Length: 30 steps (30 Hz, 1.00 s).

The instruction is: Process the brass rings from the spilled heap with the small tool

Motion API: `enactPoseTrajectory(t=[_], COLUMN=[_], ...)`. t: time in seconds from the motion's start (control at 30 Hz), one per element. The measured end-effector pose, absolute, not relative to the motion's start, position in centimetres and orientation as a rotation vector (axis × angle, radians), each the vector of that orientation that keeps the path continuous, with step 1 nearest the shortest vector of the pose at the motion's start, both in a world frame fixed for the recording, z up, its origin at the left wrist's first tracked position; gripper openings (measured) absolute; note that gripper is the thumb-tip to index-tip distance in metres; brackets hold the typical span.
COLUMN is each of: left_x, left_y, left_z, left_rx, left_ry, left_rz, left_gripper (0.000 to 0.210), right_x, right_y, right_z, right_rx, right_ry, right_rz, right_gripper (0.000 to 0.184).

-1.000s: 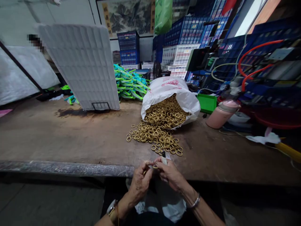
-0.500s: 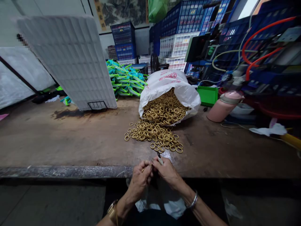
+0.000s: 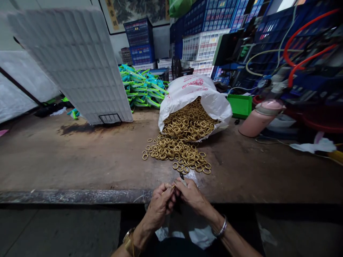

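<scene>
Both of my hands meet at the table's front edge. My left hand pinches a gold-coloured ring, mostly covered by the fingers. My right hand is closed around a small tool with a pale handle and a dark end; its exact kind is unclear. The right fingertips touch or nearly touch the ring. Just beyond my hands lies a loose heap of gold rings. It spills from the mouth of a white sack with red print, which lies on its side full of rings.
A tall white ribbed panel stands on the wooden table at left. Behind it is a green and turquoise pile. To the right are a green tray and a pink bottle. Stacked crates fill the back.
The view has shifted slightly. My hands stay together at the table edge, and a little more of the pinched ring shows between the fingertips. The heap and the sack have not moved.
</scene>
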<state>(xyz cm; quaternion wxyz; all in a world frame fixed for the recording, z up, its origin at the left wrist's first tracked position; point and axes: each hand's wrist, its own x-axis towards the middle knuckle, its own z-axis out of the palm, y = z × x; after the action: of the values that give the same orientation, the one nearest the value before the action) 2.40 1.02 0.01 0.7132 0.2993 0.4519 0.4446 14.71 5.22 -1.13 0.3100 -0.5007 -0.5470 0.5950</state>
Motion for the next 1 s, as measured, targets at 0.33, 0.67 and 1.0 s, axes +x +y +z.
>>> enactPoseTrajectory(t=[0.33, 0.67, 1.0], left_x=[2.0, 1.5, 1.5], left_y=[0.7, 0.4, -0.2], left_z=[-0.2, -0.4, 1.2], left_rx=[0.672, 0.895, 0.648], left_ry=[0.980, 1.084, 0.901], left_rz=[1.049, 1.042, 1.035], left_gripper=[0.031, 0.031, 0.031], right_x=[15.3, 15.3, 15.2], right_y=[4.7, 4.4, 7.4], right_z=[-1.3, -0.9, 0.1], right_rx=[-1.362, -1.396, -1.768], right_ry=[-1.993, -2.299, -2.292], right_rz=[1.039, 0.894, 0.323], right_gripper=[0.016, 0.025, 0.030])
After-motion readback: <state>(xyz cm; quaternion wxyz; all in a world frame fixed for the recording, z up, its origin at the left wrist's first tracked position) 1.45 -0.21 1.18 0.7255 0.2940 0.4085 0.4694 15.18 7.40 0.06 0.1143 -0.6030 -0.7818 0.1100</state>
